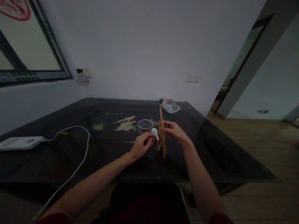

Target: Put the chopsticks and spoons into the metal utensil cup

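Note:
My right hand (173, 130) is closed around wooden chopsticks (163, 138), held upright over the dark table with their lower ends pointing toward me. More thin sticks stand just left of them, partly hidden by my fingers. My left hand (142, 145) has its fingers bent at a small white spoon (154, 133) with a blue mark, and seems to pinch it beside the sticks. Behind my left hand stands a clear plastic tub (144, 125), whose lower part is hard to make out.
A crumpled clear plastic bag (171, 106) lies at the table's back edge. On the left, a white power bank-like device (22, 143) has a white cable (87, 149) running over the table toward me. The dark tabletop (112, 155) bears a bird-and-flower picture.

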`<state>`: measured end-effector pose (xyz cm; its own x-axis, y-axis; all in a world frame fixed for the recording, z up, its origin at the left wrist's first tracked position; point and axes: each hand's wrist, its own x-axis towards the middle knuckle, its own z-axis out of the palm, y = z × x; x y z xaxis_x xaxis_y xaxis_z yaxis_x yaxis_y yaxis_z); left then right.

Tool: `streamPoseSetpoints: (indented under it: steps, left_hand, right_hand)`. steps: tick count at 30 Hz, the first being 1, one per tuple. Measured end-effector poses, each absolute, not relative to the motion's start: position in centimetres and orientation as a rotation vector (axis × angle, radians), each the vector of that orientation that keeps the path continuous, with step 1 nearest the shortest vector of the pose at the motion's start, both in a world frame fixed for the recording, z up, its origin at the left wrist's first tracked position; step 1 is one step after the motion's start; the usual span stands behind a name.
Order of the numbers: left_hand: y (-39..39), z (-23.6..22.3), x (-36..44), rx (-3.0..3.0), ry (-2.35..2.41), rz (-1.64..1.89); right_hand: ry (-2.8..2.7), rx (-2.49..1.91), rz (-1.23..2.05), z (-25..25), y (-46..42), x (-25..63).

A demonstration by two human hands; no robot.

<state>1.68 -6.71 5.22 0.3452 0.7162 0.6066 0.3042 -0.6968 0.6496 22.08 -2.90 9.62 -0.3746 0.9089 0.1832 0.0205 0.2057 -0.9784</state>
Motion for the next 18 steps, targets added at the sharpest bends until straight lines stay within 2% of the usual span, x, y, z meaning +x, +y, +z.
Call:
streamPoseSetpoints:
  steps: [6, 18]
  left_hand:
    - [-6.9, 5.9, 1.7, 2.005, 0.953, 1.328]
    - [-6.1, 5.5, 1.2, 2.097, 1.065, 1.308]
  right_hand:
    - [-1.547, -0.682, 1.237, 9.6, -3.5, 20.0]
    - [-1.657, -0.696, 0.978, 9.6, -4.5, 17.9]
